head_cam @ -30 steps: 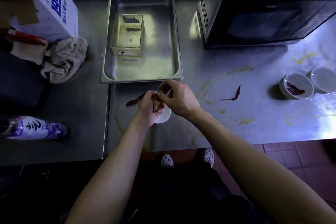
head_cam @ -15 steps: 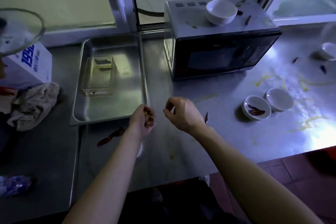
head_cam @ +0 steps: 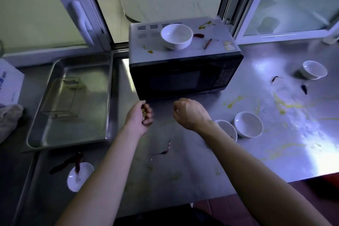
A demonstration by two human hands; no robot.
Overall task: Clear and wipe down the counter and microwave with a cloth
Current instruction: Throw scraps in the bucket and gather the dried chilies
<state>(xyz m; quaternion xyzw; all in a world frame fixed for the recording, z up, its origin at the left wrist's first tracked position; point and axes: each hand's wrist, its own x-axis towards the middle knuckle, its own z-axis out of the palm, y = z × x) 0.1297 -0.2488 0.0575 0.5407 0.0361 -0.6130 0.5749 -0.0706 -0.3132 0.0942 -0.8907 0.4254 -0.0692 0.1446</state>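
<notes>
A black microwave (head_cam: 185, 77) stands on the steel counter (head_cam: 183, 167). On its white top sit a white bowl (head_cam: 177, 36), dried chilies and yellow smears. My left hand (head_cam: 140, 116) hovers just in front of the microwave, fingers curled round small yellowish scraps (head_cam: 144, 111). My right hand (head_cam: 189, 113) hangs beside it, loosely curled and holding nothing. Dried chilies (head_cam: 166, 149) and yellow smears (head_cam: 282, 106) lie across the counter. A crumpled cloth (head_cam: 9, 117) lies at the far left edge.
A steel tray (head_cam: 73, 101) with a clear square container (head_cam: 60, 95) sits left of the microwave. Two white bowls (head_cam: 248, 124) stand near my right wrist, another bowl (head_cam: 313, 69) at far right. A small dish (head_cam: 79, 176) with a chili sits front left. A white box (head_cam: 8, 84) is at left.
My view tilted up from the counter's front toward the microwave. My hands parted and rose away from the small dish; the left kept the scraps.
</notes>
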